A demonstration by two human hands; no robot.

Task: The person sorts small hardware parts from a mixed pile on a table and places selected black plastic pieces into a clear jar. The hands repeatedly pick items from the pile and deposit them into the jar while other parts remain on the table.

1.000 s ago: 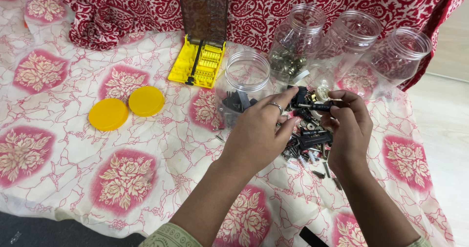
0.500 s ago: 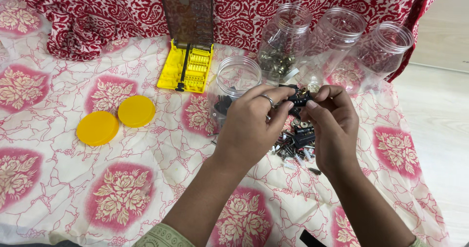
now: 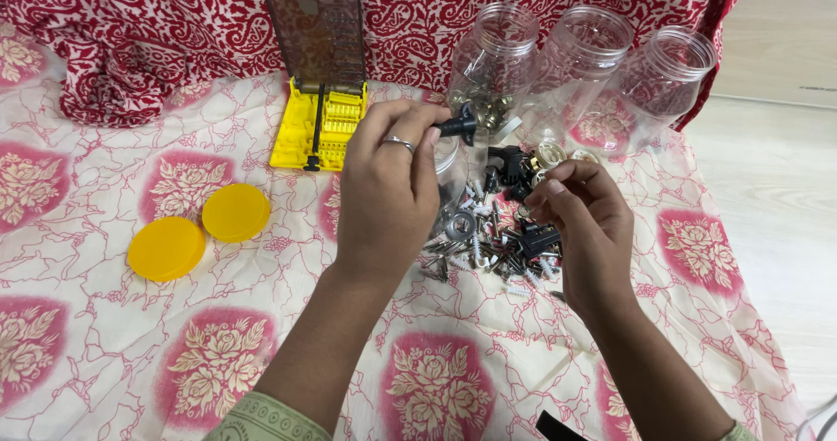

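Black plastic part (image 3: 457,125) pinched in raised left hand (image 3: 386,188) — right hand (image 3: 582,217) curled, fingertips together, over hardware pile (image 3: 488,240).

open yellow bit case (image 3: 318,118) with smoky lid, clear jars (image 3: 584,66) behind

A surface draped in a cream cloth with red flowers (image 3: 218,354) carries two yellow lids (image 3: 199,232) side by side, an open yellow tool case (image 3: 318,129), three clear jars (image 3: 580,75) in a row at the back, and a scattered heap of screws and black parts (image 3: 493,240).
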